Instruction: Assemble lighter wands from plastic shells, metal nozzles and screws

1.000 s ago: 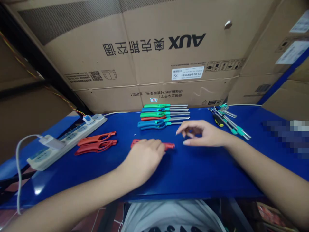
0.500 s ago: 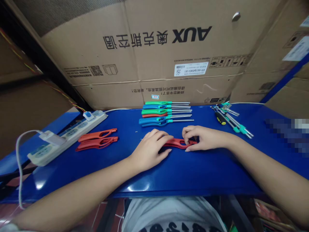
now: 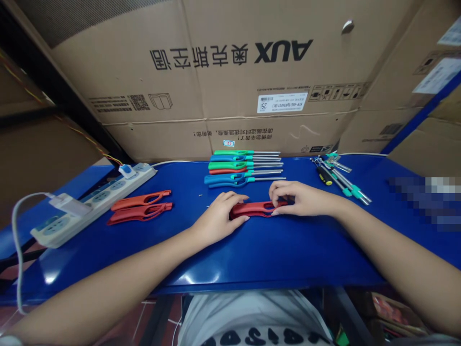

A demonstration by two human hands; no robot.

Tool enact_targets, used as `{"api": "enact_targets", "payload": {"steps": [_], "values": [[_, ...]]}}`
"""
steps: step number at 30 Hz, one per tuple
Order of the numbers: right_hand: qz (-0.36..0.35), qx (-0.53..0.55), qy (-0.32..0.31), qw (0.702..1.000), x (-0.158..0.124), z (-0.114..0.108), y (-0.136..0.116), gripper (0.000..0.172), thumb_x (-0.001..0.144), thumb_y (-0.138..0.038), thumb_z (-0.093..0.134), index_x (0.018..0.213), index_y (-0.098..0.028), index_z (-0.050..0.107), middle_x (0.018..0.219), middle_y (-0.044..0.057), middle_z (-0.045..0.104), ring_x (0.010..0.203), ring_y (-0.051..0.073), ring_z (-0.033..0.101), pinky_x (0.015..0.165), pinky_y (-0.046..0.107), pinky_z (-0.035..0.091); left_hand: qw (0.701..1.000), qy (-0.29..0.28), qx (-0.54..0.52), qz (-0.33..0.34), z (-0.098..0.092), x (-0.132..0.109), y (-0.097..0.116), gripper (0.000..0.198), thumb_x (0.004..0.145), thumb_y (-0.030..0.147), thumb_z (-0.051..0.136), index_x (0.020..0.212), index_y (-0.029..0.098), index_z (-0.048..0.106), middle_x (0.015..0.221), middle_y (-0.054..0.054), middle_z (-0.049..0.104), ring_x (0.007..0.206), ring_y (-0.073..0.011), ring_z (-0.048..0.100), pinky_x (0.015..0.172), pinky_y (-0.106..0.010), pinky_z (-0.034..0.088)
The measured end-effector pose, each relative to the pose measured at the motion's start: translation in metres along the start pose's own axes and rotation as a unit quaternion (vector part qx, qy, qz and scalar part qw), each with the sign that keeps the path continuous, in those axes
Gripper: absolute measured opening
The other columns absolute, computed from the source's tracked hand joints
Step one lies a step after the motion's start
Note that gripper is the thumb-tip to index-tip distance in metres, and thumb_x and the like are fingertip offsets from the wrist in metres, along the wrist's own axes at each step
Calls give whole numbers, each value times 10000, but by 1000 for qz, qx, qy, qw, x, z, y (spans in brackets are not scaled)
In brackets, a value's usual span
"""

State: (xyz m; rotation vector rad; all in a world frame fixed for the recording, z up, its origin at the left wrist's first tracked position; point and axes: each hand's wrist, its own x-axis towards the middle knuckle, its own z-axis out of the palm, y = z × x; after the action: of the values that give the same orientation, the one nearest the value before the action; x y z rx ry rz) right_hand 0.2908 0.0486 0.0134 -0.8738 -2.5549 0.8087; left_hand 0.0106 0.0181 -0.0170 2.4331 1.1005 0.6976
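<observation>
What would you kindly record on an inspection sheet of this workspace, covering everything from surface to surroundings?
Surface: blue tabletop, glossy, reflecting light.
Job's things: red handle, held at both ends.
Clutter: two loose handles, left; lighters grouped behind; black-yellow tool with metal tubes, right.
Hands: left hand, fingers around the handle's left end; right hand, fingers at its right end.
Cables: white cable plugged into power strip.
Surroundings: printed cardboard behind the tabletop.

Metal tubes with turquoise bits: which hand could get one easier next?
Probably the right hand: it's closer to the metal tubes. The left hand is farther away; both hold the red lighter casing.
</observation>
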Motion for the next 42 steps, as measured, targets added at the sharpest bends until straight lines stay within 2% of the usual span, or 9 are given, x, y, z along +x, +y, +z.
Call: {"api": "enact_targets", "payload": {"steps": [4,7,10,13,16,21,24,34,42], "values": [[-5,-61,90,994,0,-3,0,263,943,-421,607,868,-178,670,869,66,662,780,172,594,751,310,474,1000,5,25,-18,7,-3,6,481,932,305,640,1374,147,535,1272,-128,608,1189,-290,537,1069,-470,451],[-5,-141,165,976,-1,-9,2,236,963,-373,556,884,-187,677,878,82,683,819,199,624,768,327,486,996,3,83,-19,12,-10,20,609,972,323,557,1517,134,361,1390,-164,530,1249,-321,481,1085,-520,432],[2,-188,189,964,-5,-18,7,247,969,-364,523,896,-194,687,908,91,687,859,219,641,789,341,494,994,-14,113,3,15,-20,36,728,974,328,538,1584,129,196,1487,-194,439,1315,-348,435,1083,-534,432],[28,-200,201,959,-9,-26,11,276,961,-405,523,893,-194,688,899,89,689,845,223,637,796,349,484,992,-33,118,19,16,-25,41,687,988,283,499,1582,147,183,1502,-189,429,1281,-346,470,1042,-525,465],[97,-145,143,974,-14,-31,12,353,931,-509,544,867,-191,684,842,71,690,754,206,616,706,326,459,994,-44,104,12,14,-23,35,603,994,192,446,1559,186,235,1431,-157,504,1193,-323,524,994,-522,495],[182,-9,-94,979,-18,-28,11,463,884,-625,570,824,-180,679,728,31,663,673,165,573,629,277,418,999,-23,2,36,7,-13,16,569,930,87,500,1465,212,354,1392,-125,533,1264,-277,518,1103,-487,454],[196,-10,-141,970,-17,-24,10,475,877,-628,570,797,-171,667,690,18,626,623,140,514,585,263,383,998,8,-48,36,6,-10,7,591,897,68,535,1436,217,344,1378,-132,540,1260,-252,549,1101,-463,471],[157,-21,-124,979,-6,-6,-4,439,867,-564,608,677,-169,595,592,-8,579,545,107,468,527,238,342,995,39,-86,18,6,2,-12,525,873,102,625,1363,201,463,1230,-110,640,1129,-219,640,1049,-444,509],[118,-62,-84,988,0,3,-11,435,890,-506,595,616,-171,551,549,-17,569,493,85,446,497,225,302,995,60,-85,-6,4,4,-11,453,858,156,682,1287,200,545,1156,-80,689,1060,-209,673,1006,-429,539]]}}
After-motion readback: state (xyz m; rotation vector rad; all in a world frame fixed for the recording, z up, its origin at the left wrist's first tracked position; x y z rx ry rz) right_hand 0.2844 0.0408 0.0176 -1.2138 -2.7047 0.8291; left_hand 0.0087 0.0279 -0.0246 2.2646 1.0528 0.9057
